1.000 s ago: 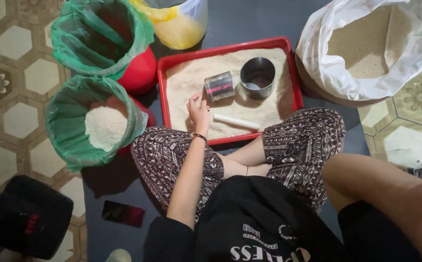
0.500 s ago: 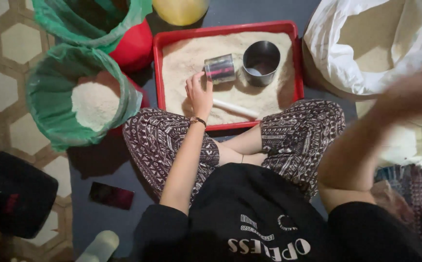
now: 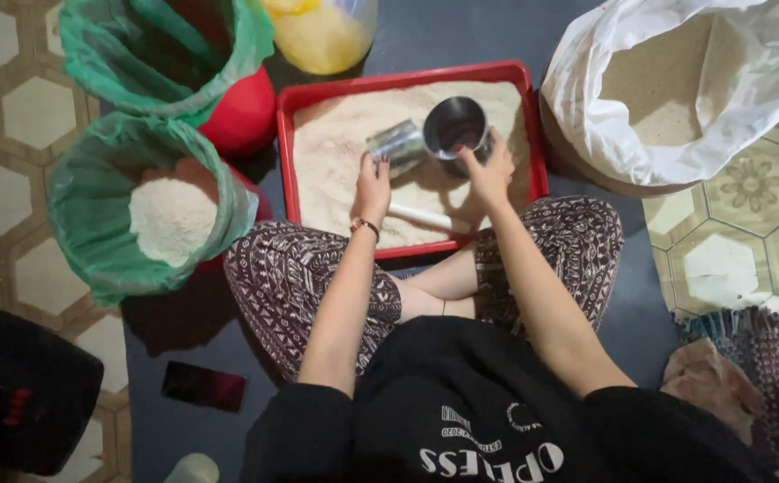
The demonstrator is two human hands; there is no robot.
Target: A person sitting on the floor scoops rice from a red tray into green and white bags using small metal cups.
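Metal cups (image 3: pixel 455 125) in upper-centre frame: I'm gripping the upright one with my right hand (image 3: pixel 489 170), my left hand (image 3: pixel 373 183) steadying the tilted one (image 3: pixel 395 143) over the red tray (image 3: pixel 287 161), so flour falls inside.

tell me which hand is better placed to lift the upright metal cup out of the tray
Right, probably. The right hand already touches the upright metal cup in the red tray, while the left hand is at the tipped tin.
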